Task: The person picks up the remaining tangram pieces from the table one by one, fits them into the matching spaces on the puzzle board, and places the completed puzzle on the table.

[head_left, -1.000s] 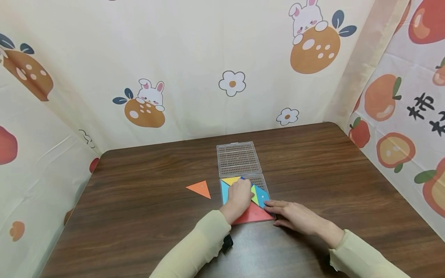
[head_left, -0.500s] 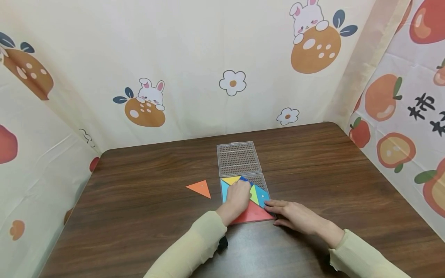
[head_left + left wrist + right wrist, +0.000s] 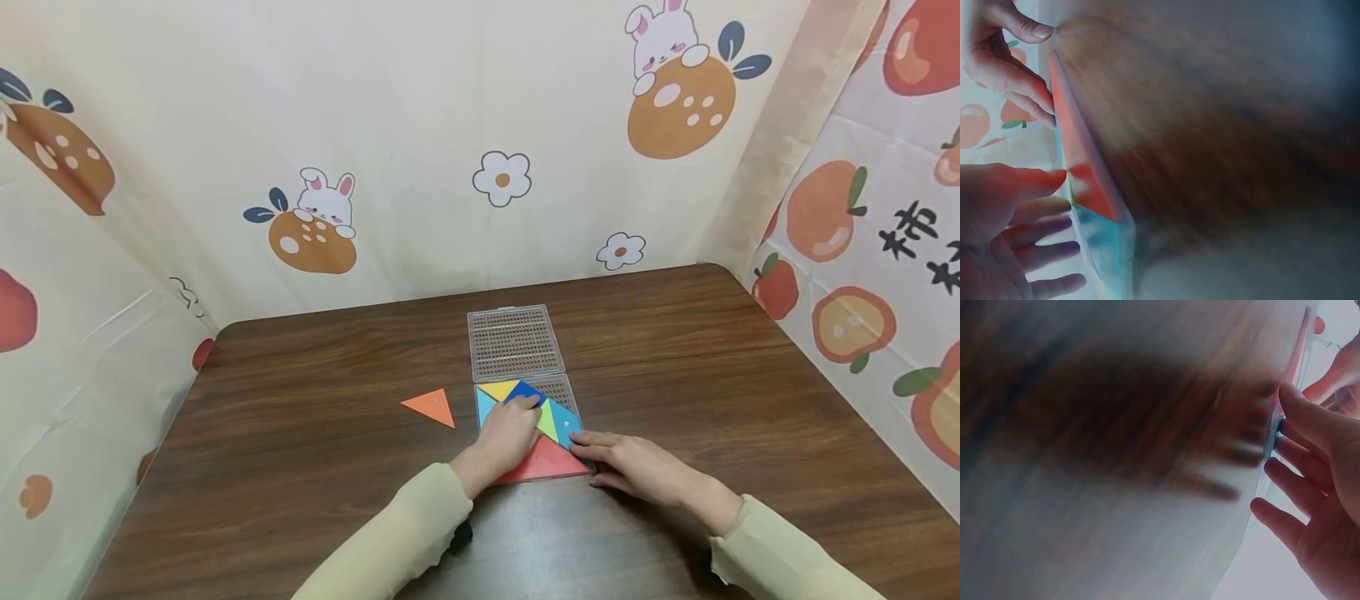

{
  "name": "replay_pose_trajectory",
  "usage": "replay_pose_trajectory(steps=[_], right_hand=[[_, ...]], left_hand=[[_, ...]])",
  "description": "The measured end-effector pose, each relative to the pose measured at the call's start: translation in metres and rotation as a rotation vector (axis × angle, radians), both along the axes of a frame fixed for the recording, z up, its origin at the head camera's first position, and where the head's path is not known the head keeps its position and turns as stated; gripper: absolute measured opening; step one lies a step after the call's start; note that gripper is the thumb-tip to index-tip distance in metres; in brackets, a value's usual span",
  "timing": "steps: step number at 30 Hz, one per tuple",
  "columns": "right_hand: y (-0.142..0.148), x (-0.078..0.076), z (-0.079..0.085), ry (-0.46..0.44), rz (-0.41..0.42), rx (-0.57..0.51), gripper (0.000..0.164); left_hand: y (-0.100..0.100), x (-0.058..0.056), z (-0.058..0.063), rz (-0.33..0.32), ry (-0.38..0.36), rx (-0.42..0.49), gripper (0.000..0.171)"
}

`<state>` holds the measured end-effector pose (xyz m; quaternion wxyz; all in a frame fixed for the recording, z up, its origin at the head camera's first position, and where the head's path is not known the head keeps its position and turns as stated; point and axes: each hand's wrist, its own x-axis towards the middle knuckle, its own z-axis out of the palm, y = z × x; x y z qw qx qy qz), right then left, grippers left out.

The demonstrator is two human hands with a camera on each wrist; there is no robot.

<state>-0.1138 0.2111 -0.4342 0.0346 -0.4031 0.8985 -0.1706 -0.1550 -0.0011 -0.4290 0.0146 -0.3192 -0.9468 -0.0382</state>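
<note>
Tangram pieces lie in the base of a clear plastic case (image 3: 558, 389): a yellow piece (image 3: 497, 388), a dark blue piece (image 3: 527, 389), a light blue piece (image 3: 485, 405), a lime triangle (image 3: 549, 423), a blue piece (image 3: 567, 423) and a red triangle (image 3: 546, 462). My left hand (image 3: 506, 433) is over the middle of them, partly hiding several. In the left wrist view its fingers are extended, fingertips right at the pieces. My right hand (image 3: 637, 468) touches the case's near right corner with thumb and fingers fairly straight.
An orange triangle (image 3: 433, 407) lies on the wooden table (image 3: 315, 450), left of the case. Behind the base, the perforated lid (image 3: 516, 343) is folded back flat. Printed curtains (image 3: 420, 100) enclose the table's back and sides.
My left hand and forearm have shifted left and slightly toward me, and more of the dark blue piece shows. My right hand stays at the case's corner.
</note>
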Motion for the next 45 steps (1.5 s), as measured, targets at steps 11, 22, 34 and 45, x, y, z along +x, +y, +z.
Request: replay_pose_trajectory(steps=[11,22,34,45], right_hand=[[0.000,-0.001,-0.001,0.005,-0.007,-0.001,0.041],[0.000,0.000,0.001,0.002,0.006,-0.010,0.040],[0.000,-0.001,0.001,0.016,-0.002,0.000,0.041],[0.000,0.000,0.002,-0.025,-0.011,0.018,0.042]], left_hand=[[-0.004,0.002,-0.002,-0.057,-0.072,-0.058,0.038],[-0.008,0.001,-0.005,-0.080,-0.101,0.037,0.037],[-0.031,-0.005,0.001,-0.067,-0.041,0.098,0.028],[-0.070,-0.013,0.009,0.177,-0.049,0.124,0.016]])
